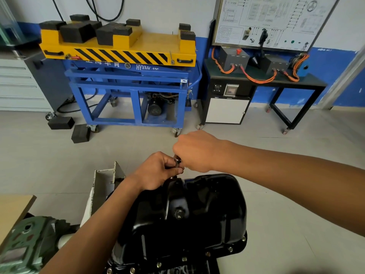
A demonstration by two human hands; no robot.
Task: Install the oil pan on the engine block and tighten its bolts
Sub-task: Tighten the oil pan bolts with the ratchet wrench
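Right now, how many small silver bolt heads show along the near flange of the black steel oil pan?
7 small silver bolt heads along the near flange of the black steel oil pan, right corner to lower left. Others may be hidden.

The glossy black pressed-metal oil pan (207,210) has small round silver bolts (230,249) on its rim. The short metal socket tool (178,161) is also shiny silver. The yellow steel lift platform (154,41) shows black diagonal stripes on its front. Its square rubber blocks (76,32) are black and its steel tube frame (126,84) is blue. The thick cables (256,79) are orange.
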